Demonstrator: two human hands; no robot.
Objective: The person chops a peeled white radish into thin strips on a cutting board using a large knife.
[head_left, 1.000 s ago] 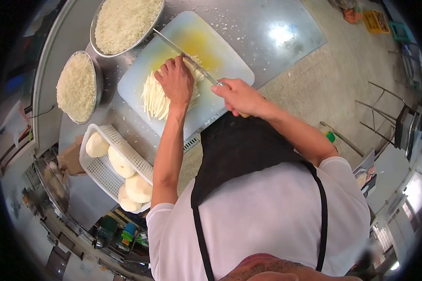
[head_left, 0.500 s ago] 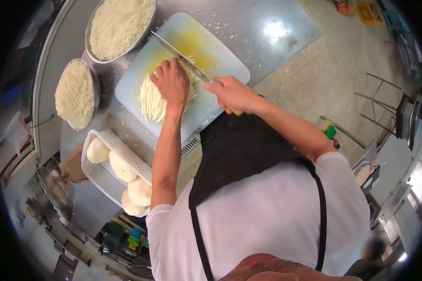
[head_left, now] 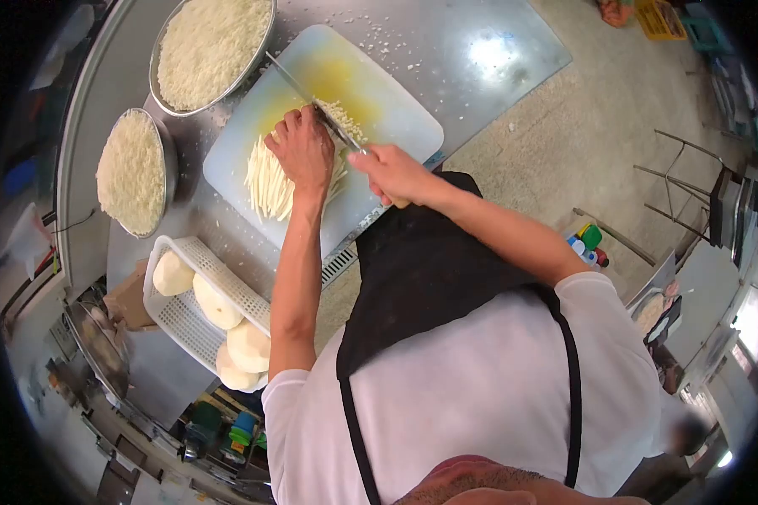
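A knife [head_left: 338, 130] has its handle wrapped in my right hand [head_left: 393, 175], the blade pointing to the upper left across the cutting board [head_left: 404, 101]. My left hand [head_left: 305, 150] presses down with curled fingers on a bundle of pale, thin strips [head_left: 265, 181], its fingertips against the blade. Small diced bits [head_left: 344, 118] lie on the far side of the blade. The board is pale with a yellow stain in its upper part.
Two metal bowls heaped with white diced pieces [head_left: 210, 52] [head_left: 130, 172] stand on the left of the metal table [head_left: 455, 34]. A white basket [head_left: 181, 316] holds several peeled pale vegetables [head_left: 248, 347]. Another person [head_left: 682, 433] is at the lower right.
My right hand and the knife have shifted slightly left, and the blade sits closer along my left fingertips. More diced bits show beyond the blade. The whole view has shifted a little.
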